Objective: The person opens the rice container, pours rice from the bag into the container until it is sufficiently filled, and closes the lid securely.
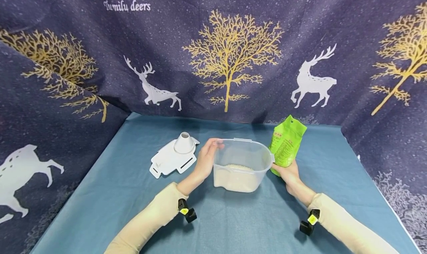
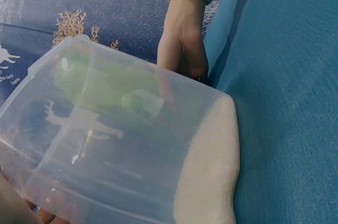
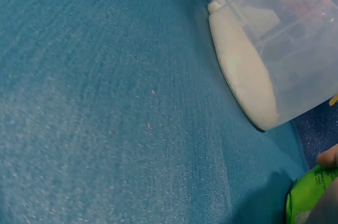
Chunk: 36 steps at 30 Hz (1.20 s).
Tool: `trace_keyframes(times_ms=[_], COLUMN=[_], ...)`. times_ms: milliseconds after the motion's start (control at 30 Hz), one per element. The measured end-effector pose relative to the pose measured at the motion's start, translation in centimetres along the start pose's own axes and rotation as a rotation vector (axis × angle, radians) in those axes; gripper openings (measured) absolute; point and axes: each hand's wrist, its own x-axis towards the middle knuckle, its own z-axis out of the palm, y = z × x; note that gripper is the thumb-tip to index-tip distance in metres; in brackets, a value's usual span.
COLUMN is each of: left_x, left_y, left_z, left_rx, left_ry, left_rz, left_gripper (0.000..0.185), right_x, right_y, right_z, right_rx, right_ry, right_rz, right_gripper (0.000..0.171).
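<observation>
A clear plastic container point(image 1: 243, 156) stands upright on the cloth, its lower part filled with white rice point(image 1: 235, 180). My left hand point(image 1: 206, 158) holds the container at its left side, fingers bent around the far corner near the rim. In the left wrist view, fingers point(image 2: 47, 216) show at the lower left against the container wall. To the container's right, my right hand point(image 1: 288, 174) grips a bright green printed bag point(image 1: 287, 141) near its bottom; the bag stands tall and leans slightly right. Only the bag's lower edge shows in the right wrist view.
Left of the container lies a white lid point(image 1: 171, 159) with a white cone-shaped piece point(image 1: 184, 143) on it. Blue cloth point(image 1: 213, 224) covers the table. A dark curtain point(image 1: 166, 32) with deer and trees hangs behind. Two tiny grains point(image 3: 153, 92) lie on the cloth.
</observation>
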Motion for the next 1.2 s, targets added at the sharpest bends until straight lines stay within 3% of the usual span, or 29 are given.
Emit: trace_keyframes(times_ms=[800, 1200], left_x=[0.1, 0.2], left_y=[-0.2, -0.2], left_z=[0.0, 0.1], left_rx=[0.007, -0.009], left_ry=[0.003, 0.0], left_rz=[-0.006, -0.001], left_gripper=[0.035, 0.036], right_x=[-0.8, -1.1], right_y=[0.3, 0.5], right_z=[0.2, 0.1], right_rx=[0.016, -0.037], right_ry=[-0.004, -0.01], right_rz=[-0.009, -0.018], right_gripper=[0.059, 0.068])
